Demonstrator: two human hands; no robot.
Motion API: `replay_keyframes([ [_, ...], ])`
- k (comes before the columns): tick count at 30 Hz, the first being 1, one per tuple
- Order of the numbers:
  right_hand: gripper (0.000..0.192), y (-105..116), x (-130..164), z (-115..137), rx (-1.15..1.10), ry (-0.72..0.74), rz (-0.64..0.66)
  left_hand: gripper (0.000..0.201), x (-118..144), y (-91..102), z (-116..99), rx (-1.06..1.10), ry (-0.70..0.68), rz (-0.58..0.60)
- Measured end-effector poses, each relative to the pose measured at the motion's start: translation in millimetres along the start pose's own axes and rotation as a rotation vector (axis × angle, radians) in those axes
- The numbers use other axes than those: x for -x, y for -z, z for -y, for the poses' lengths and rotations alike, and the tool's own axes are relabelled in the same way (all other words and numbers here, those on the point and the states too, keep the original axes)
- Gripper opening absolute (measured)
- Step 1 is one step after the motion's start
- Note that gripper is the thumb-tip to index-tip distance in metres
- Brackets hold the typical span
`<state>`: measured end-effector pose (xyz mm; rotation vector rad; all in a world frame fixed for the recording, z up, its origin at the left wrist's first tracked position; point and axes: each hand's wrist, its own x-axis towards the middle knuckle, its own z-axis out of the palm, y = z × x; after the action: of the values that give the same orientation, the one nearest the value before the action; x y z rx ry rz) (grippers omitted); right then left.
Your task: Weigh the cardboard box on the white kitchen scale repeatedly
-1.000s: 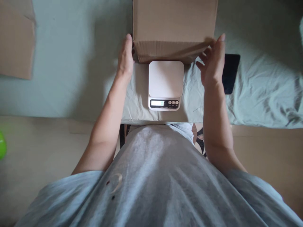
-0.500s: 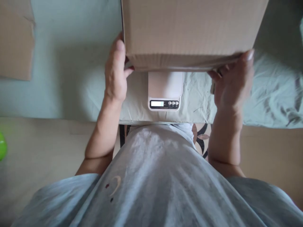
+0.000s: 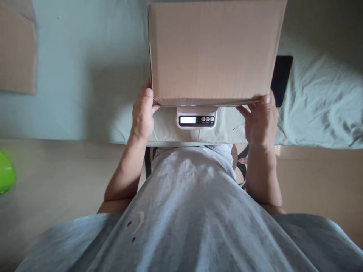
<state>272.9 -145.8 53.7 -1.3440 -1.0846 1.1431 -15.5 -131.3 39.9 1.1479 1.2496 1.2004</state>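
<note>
A closed brown cardboard box (image 3: 215, 53) is held between my two hands, over a white digital scale (image 3: 196, 118). My left hand (image 3: 144, 112) grips the box's near left corner, thumb on the side and fingers partly beneath. At the near right corner my right hand (image 3: 262, 119) holds it, with the thumb up against the box and fingertips under the edge. The box hides most of the scale's plate; its lit display and round buttons show in front. Whether the box touches the plate, I cannot tell.
A pale green cloth (image 3: 65, 45) covers the table. Behind the box's right side lies a dark flat object (image 3: 282, 81), partly hidden. A piece of cardboard (image 3: 17, 53) rests at the far left. Something bright green (image 3: 6, 173) shows at the left edge, beyond the table.
The box has come down and nearer to me, now covering more of the scale's plate. Both hands moved with it, and the dark flat object has come into view at the right.
</note>
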Motion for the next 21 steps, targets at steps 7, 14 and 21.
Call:
replay_keyframes([
  [7, 0.048, 9, -7, -5, -0.022, -0.021, 0.040, 0.052, -1, 8.2, 6, -0.011, 0.069, 0.009],
  [14, 0.054, 17, -12, -20, -0.050, -0.101, -0.011, 0.059, 1, 25.1, 26, -0.038, 0.150, -0.098],
  [21, 0.058, 19, -13, -39, -0.053, -0.191, -0.005, 0.063, 6, 32.2, 49, -0.090, 0.214, -0.066],
])
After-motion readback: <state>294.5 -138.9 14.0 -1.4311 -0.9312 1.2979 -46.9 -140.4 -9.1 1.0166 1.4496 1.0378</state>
